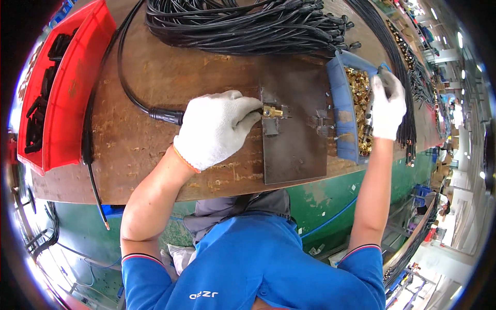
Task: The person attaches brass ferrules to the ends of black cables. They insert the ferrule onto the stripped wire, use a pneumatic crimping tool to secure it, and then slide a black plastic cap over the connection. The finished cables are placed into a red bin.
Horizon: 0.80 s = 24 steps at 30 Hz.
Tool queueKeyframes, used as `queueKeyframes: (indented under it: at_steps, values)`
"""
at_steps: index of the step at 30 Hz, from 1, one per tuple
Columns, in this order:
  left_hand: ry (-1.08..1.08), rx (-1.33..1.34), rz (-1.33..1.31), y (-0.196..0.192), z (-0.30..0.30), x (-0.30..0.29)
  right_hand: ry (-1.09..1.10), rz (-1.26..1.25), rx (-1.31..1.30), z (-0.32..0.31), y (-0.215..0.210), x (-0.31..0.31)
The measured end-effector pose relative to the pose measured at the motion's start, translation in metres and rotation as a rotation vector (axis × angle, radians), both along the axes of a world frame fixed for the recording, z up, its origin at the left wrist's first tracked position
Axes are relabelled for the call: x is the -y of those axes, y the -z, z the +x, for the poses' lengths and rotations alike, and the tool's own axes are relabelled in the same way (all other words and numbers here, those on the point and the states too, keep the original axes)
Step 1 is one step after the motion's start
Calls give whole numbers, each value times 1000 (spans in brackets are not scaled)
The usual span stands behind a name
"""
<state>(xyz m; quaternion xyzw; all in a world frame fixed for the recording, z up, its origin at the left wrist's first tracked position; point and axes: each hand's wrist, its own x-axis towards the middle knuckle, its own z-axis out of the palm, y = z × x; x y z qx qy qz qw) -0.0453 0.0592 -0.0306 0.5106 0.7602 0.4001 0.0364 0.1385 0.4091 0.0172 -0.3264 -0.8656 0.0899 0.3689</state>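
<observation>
My left hand [219, 126], in a white knit glove, pinches a small brass fitting [273, 111] between thumb and fingertips. The fitting rests over a dark flat plate [295, 160], at a small raised holder near its left edge. A black cable with a thick ribbed sleeve [164, 114] runs in under that hand from the left. My right hand [388, 106], also gloved, is closed around a slim dark tool [369, 109] with blue at its upper end. Its exact kind is hidden by the fingers. That hand is over the right side of the blue bin [342, 103] of brass parts.
A large bundle of black cables [232, 31] lies along the far side of the brown table [222, 175]. At the left stands a red bin [72, 93] with black parts. More cables [382, 26] hang past the right side. A blue hose [330, 219] crosses the green floor.
</observation>
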Motion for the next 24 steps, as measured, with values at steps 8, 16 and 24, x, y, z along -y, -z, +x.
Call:
queueKeyframes:
  at_steps: [8, 16, 24]
  values:
    - [9, 11, 27, -3, -2, 4, -715, -946, 135, -45, 27, 179]
    - [76, -172, 24, -1, 1, 7, -665, -1154, -24, -36, 37, 180]
    - [-24, -250, 30, 0, 2, 4, -647, -1122, -38, -51, 37, 172]
